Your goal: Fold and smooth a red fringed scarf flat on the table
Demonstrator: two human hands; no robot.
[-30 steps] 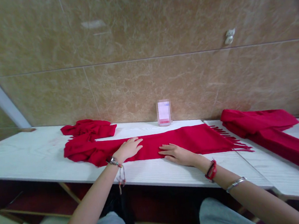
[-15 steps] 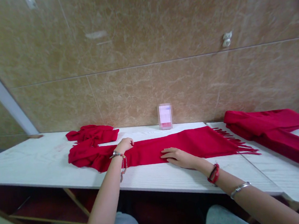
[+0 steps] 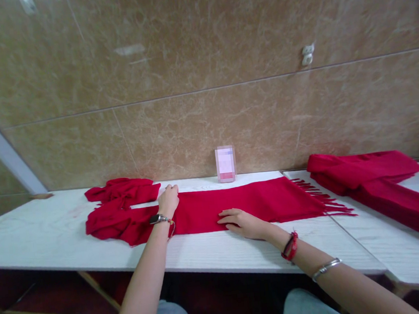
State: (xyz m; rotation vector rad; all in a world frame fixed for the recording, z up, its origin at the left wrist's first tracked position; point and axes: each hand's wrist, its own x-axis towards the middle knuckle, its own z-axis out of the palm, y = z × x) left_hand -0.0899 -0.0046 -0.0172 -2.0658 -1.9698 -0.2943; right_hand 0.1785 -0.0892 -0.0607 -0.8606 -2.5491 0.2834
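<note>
A red fringed scarf (image 3: 200,210) lies lengthwise on the white tabletop, flat in its middle and right part, with its fringe at the right end. Its left part is bunched in folds, and more crumpled red cloth (image 3: 123,190) sits just behind. My left hand (image 3: 168,200) is closed on the scarf's far edge, beside the folds; its fingertips are partly hidden. On the near part of the flat stretch rests my right hand (image 3: 244,222), palm down with fingers stretched out, holding nothing.
To the right lies another folded red scarf (image 3: 364,170), running off the frame. A small upright pale device with a blurred screen (image 3: 226,164) stands against the tiled wall (image 3: 206,122). The white table (image 3: 52,228) has open shelves beneath, and my knees are under its front edge.
My left hand has moved to the scarf's far edge, and the cloth there is spread farther back and smoother. The right hand stays on the scarf. The view has shifted slightly.
</note>
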